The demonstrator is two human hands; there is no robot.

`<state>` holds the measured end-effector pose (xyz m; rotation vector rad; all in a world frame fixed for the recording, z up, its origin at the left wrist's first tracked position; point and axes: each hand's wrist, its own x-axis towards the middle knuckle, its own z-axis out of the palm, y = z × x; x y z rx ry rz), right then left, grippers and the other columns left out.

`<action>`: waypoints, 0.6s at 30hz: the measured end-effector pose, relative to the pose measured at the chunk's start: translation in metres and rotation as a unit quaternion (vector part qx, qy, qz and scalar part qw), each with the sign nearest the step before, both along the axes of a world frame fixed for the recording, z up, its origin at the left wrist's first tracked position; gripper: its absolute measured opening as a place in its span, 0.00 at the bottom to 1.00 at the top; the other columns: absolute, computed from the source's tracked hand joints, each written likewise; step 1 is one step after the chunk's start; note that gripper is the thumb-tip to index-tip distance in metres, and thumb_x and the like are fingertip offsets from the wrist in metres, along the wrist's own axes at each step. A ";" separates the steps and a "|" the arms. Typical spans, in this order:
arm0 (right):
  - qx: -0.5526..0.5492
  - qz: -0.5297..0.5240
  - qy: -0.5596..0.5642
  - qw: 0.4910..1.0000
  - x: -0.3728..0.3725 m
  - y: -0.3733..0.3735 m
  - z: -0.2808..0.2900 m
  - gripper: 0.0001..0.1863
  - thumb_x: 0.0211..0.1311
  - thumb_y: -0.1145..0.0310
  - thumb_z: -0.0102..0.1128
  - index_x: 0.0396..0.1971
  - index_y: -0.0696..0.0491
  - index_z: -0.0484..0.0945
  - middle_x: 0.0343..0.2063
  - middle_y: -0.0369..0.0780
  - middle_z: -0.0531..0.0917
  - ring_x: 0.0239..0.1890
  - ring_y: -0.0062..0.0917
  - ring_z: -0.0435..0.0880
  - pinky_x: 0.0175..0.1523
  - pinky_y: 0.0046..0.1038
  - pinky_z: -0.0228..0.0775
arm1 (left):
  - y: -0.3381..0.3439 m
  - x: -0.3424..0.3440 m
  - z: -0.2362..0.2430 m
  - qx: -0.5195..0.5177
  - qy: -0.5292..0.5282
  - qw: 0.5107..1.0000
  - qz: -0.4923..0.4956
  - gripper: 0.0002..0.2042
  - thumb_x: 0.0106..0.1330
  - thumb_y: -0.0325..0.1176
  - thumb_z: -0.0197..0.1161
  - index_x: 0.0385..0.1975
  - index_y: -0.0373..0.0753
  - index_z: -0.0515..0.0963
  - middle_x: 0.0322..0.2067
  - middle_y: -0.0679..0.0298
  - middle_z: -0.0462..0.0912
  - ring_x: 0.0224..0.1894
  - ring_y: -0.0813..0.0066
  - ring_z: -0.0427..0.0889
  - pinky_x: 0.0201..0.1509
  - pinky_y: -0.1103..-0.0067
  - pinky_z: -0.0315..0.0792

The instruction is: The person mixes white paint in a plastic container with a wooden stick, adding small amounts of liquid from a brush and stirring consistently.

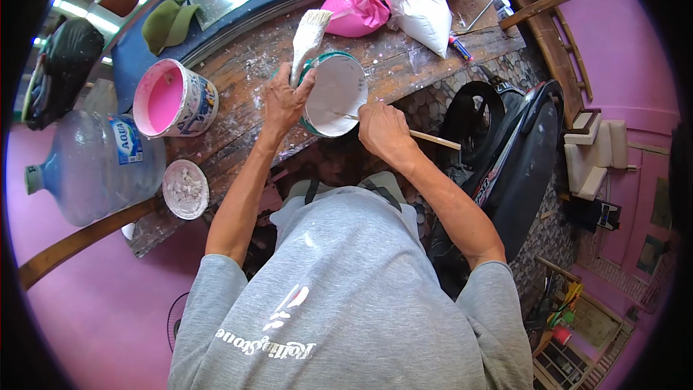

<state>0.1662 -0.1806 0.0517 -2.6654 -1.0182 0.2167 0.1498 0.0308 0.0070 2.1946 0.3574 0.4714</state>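
My left hand (284, 105) is closed round the handle of a wide paintbrush (309, 40), whose white-coated bristles point up and away from me. That hand is also against the left side of a green-rimmed tub (312, 124) with white paint (336, 90) inside. My right hand (386, 130) grips a thin wooden stick (437, 140) at the tub's near right edge. One end of the stick reaches into the paint; the other sticks out to the right. Some of the left fingers are hidden behind the brush handle.
Left on the paint-spattered wooden table (242, 87) stand a pink paint bucket (195, 115), a crusted white lid (185, 189) and a large water bottle (94, 166). Pink (357, 7) and white bags (422, 14) lie at the back. A motorbike (509, 159) stands close on the right.
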 end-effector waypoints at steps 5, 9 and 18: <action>0.038 0.033 -0.030 0.998 -0.025 -0.002 -0.015 0.10 0.58 0.70 0.45 0.23 0.56 0.75 0.20 0.48 0.77 0.25 0.41 0.79 0.33 0.43 0.70 | -0.001 -0.002 0.009 -0.071 0.035 0.997 0.025 0.18 0.62 0.48 0.61 0.30 0.35 0.73 0.17 0.60 0.73 0.21 0.73 0.72 0.27 0.72 0.67; 0.051 0.022 0.037 0.998 -0.025 0.007 -0.006 0.10 0.57 0.71 0.45 0.24 0.58 0.75 0.23 0.52 0.78 0.28 0.46 0.80 0.35 0.44 0.71 | 0.006 0.000 0.005 -0.016 0.010 1.000 0.007 0.18 0.63 0.48 0.60 0.30 0.36 0.73 0.18 0.60 0.74 0.22 0.74 0.71 0.27 0.72 0.67; -0.018 -0.011 0.141 0.990 0.021 0.001 -0.002 0.10 0.49 0.71 0.50 0.24 0.61 0.78 0.26 0.58 0.80 0.34 0.53 0.80 0.40 0.47 0.72 | 0.012 0.004 0.014 -0.092 0.043 0.995 -0.012 0.18 0.64 0.48 0.59 0.31 0.36 0.74 0.19 0.62 0.74 0.23 0.75 0.71 0.27 0.74 0.67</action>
